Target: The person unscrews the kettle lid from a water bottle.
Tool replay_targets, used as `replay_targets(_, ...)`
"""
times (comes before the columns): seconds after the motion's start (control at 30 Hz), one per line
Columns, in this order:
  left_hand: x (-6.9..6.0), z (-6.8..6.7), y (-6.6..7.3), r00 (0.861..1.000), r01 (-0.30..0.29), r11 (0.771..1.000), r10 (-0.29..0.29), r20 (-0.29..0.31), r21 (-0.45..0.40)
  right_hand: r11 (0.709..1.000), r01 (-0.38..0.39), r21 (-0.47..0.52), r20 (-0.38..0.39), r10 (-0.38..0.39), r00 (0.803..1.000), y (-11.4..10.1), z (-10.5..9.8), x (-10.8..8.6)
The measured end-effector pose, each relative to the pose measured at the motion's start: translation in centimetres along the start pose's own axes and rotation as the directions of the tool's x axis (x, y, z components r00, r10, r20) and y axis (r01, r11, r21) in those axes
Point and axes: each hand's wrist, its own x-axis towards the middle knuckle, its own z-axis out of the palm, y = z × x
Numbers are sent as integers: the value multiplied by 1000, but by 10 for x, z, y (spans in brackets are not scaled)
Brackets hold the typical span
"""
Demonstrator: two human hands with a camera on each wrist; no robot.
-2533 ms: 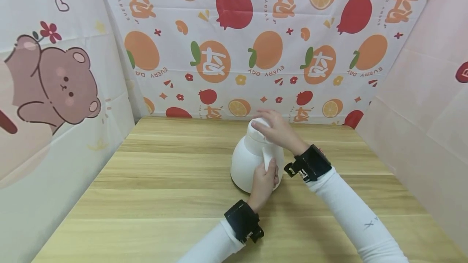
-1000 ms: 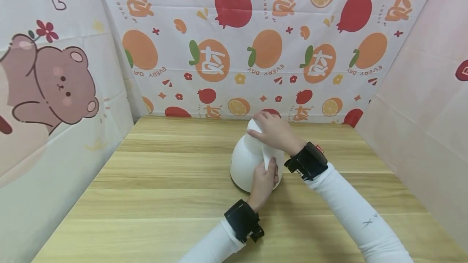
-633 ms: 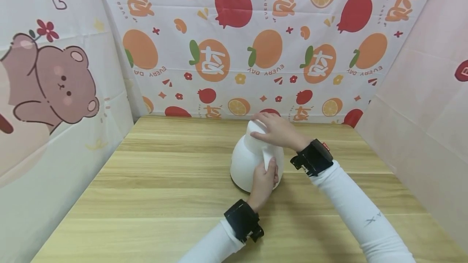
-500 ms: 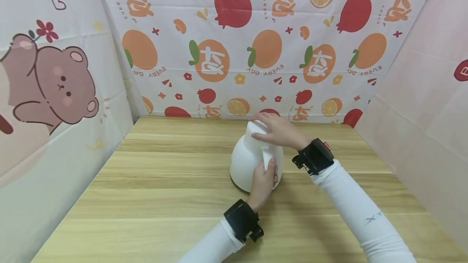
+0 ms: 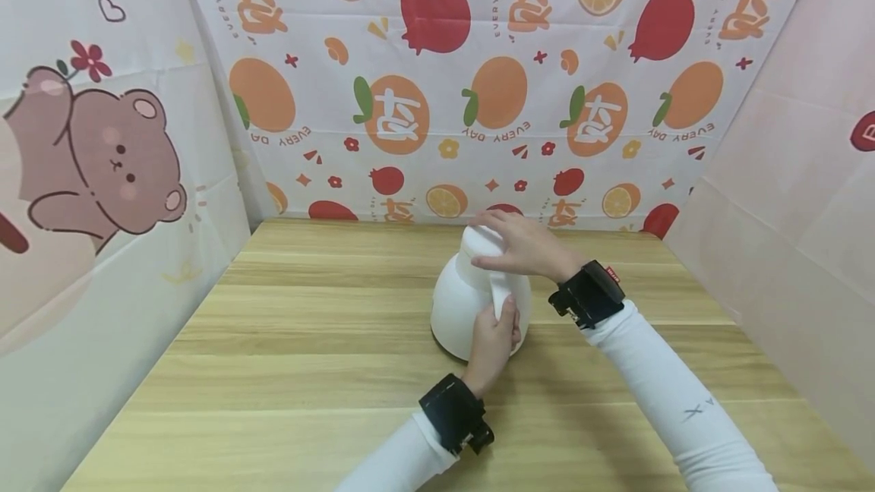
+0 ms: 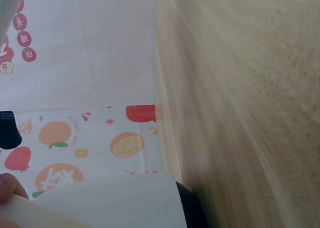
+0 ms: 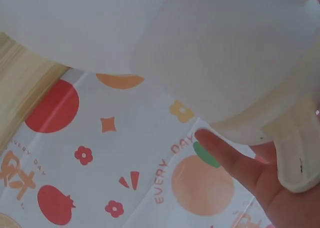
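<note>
A white thermos jug (image 5: pixel 453 313) with a rounded body and dark base stands upright on the table. My left hand (image 5: pixel 491 348) grips its handle (image 5: pixel 500 287), which faces me. Over the jug's top, my right hand (image 5: pixel 522 247) holds the lid (image 5: pixel 473 238), fingers across the far side and thumb on the near side. In the right wrist view, a pale tab (image 7: pixel 297 160) sticks out from the jug's rim beside that hand (image 7: pixel 255 183). The left wrist view catches the jug's side (image 6: pixel 120 203) and a fingertip (image 6: pixel 7 187). Much of the lid is hidden.
The wood-grain table (image 5: pixel 294 370) stretches around the jug. A fruit-print cloth (image 5: pixel 328 105) hangs behind it, with a bear-print cloth (image 5: pixel 123 158) at left and a pale cloth (image 5: pixel 786 173) at right. Each wrist wears a black camera band (image 5: pixel 451 412).
My right hand has settled lower on the lid; its wrist swung slightly left, then back right. The left hand keeps its grip on the handle, and the jug stays in place.
</note>
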Motion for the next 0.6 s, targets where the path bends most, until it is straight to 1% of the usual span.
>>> replay_targets(0.1,0,0,1,1000,-3,1000,3,0,1,1000,17,-1,-10,-17,1000,2,1,1)
replay_targets(0.23,0,0,2,1000,-7,1000,7,1,-4,998,54,34,-13,-54,998,6,1,3)
replay_targets(0.4,-1,0,4,1000,-9,1000,9,-2,4,988,121,97,-23,-119,993,13,2,4)
replay_targets(0.6,-2,-1,4,999,-37,999,37,10,21,983,144,118,-39,-140,989,17,3,3)
